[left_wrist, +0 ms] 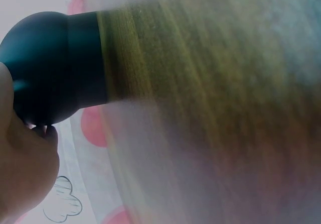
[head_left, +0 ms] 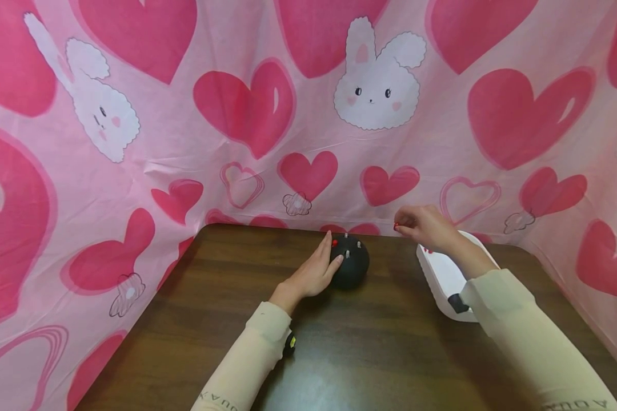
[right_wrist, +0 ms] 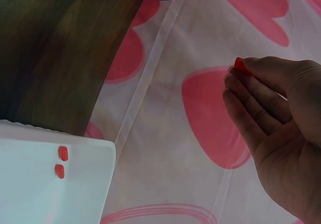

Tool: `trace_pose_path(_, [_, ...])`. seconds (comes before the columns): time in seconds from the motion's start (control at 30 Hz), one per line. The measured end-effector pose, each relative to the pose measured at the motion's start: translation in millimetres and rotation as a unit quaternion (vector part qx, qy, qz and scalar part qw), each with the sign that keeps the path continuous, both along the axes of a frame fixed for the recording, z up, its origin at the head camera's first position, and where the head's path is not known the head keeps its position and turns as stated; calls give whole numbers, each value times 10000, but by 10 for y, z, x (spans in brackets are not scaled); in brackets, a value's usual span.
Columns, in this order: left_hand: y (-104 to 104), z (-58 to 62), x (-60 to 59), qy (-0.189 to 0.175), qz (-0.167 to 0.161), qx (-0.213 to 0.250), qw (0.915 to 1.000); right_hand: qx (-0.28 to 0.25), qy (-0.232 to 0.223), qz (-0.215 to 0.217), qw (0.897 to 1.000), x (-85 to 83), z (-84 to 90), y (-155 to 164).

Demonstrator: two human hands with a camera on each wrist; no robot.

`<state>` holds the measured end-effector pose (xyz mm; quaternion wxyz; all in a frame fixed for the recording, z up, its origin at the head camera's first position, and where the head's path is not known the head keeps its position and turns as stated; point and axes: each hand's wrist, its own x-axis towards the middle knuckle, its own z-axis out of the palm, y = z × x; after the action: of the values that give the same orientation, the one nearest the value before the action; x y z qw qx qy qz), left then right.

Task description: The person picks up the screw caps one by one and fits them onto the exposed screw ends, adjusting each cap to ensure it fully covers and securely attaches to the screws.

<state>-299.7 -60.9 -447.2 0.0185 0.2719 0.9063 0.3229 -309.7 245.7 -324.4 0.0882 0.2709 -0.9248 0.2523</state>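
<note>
**Hands at a black ball and a red pin**

The left hand (head_left: 311, 275) rests straight fingers against a round black ball (head_left: 351, 264) mid-table. To its right, the right hand (head_left: 425, 227) pinches a small red pin (right_wrist: 242, 66) above the white plastic tray (head_left: 444, 279).

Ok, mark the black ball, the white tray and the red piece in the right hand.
black ball (head_left: 353, 268), head view, its front face.
white tray (right_wrist: 30, 184), right wrist view, bare floor.
red piece (right_wrist: 242, 66), right wrist view, exposed end at the fingers.
</note>
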Motion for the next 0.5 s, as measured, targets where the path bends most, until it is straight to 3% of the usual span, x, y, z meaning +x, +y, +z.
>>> trace_pose_path(0.5, [4, -9, -2, 39, -2, 24, 10000, 67, 170, 46, 9998, 2, 51, -127])
